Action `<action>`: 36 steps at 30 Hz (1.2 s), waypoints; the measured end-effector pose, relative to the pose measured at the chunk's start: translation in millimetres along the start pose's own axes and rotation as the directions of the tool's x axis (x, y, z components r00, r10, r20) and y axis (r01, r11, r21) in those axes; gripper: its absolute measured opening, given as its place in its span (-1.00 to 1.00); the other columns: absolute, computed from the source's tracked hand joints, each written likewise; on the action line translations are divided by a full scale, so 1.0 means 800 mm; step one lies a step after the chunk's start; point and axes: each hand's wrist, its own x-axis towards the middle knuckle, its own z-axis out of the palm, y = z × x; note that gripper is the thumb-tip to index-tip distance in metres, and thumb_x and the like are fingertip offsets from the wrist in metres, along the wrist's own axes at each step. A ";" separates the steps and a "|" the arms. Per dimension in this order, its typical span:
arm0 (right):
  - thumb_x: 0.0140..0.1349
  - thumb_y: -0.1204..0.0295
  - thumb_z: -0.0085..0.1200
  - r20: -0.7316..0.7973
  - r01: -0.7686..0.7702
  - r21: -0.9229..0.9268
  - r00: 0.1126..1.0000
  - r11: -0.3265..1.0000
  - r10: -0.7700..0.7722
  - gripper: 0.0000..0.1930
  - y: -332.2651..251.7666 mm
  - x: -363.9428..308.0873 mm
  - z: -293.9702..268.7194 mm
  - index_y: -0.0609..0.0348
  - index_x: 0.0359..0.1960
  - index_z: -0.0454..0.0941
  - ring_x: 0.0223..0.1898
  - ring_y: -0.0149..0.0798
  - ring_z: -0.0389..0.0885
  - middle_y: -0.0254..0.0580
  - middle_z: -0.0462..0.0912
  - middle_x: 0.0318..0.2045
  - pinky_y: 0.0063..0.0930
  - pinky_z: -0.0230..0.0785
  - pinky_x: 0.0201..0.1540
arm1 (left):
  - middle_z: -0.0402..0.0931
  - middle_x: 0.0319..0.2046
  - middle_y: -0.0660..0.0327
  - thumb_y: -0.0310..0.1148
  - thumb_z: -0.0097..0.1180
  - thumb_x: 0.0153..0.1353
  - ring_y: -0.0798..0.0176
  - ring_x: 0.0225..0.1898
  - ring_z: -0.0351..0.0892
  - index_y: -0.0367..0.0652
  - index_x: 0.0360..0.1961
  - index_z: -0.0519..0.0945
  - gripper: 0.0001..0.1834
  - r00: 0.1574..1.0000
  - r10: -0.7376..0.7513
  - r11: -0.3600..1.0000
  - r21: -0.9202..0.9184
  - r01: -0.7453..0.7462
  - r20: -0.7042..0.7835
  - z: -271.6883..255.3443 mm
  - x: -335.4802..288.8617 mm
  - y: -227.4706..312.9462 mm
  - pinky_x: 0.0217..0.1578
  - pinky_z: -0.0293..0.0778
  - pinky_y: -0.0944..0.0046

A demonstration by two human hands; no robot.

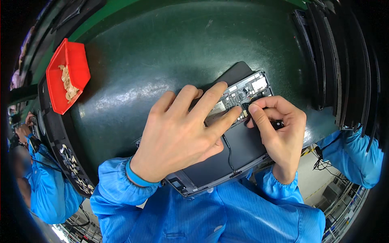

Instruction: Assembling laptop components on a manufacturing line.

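An opened, flat electronic device, which looks like a laptop or tablet body, lies tilted on the green table in front of me. Its bare circuit board [231, 99] shows along the far side, and a flat dark panel [248, 145] fills the near side. A thin black cable [229, 153] runs across that panel. Over the board spreads my left hand [174, 129], fingers apart, with the index fingertip at the board. My right hand [285, 125] pinches at the board's right part. What sits between its thumb and index finger is too small to make out.
A red bin [83, 67] with tan pieces stands at the far left, beside a black tray [57, 129] with many small parts. Several dark panels [320, 60] stand in a row at the right. Blue sleeves of other people [52, 190] show at both sides.
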 end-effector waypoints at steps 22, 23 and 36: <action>0.31 0.54 0.27 0.078 0.085 -0.071 0.994 0.994 -0.080 -0.93 0.002 0.008 -0.005 0.31 -0.27 0.71 -0.49 -0.49 0.70 -0.18 0.77 -0.57 -0.57 0.46 -0.35 | 0.59 0.15 0.28 -0.26 0.33 -0.21 0.19 -0.18 0.58 0.37 0.03 0.80 -0.38 0.999 0.016 0.998 0.052 -0.018 0.038 -0.004 0.006 0.002 -0.28 0.48 0.20; 0.31 0.54 0.27 0.080 0.086 -0.070 0.994 0.994 -0.080 -0.93 0.002 0.008 -0.005 0.31 -0.27 0.71 -0.49 -0.49 0.70 -0.18 0.77 -0.57 -0.57 0.46 -0.35 | 0.59 0.15 0.28 -0.26 0.33 -0.21 0.19 -0.18 0.58 0.37 0.03 0.80 -0.38 0.999 0.014 0.998 0.054 -0.017 0.039 -0.004 0.007 0.001 -0.28 0.48 0.20; 0.49 0.38 0.19 0.046 0.019 0.005 0.999 1.000 -0.019 -0.77 0.000 0.003 -0.046 0.34 -0.05 0.63 -0.54 -0.52 0.64 -0.24 0.73 -0.41 -0.68 0.36 -0.54 | 0.58 0.17 0.24 -0.22 0.39 -0.13 0.13 -0.04 0.60 0.26 0.06 0.76 -0.42 0.999 -0.016 0.995 0.102 0.012 0.037 -0.012 0.009 0.022 -0.12 0.45 0.17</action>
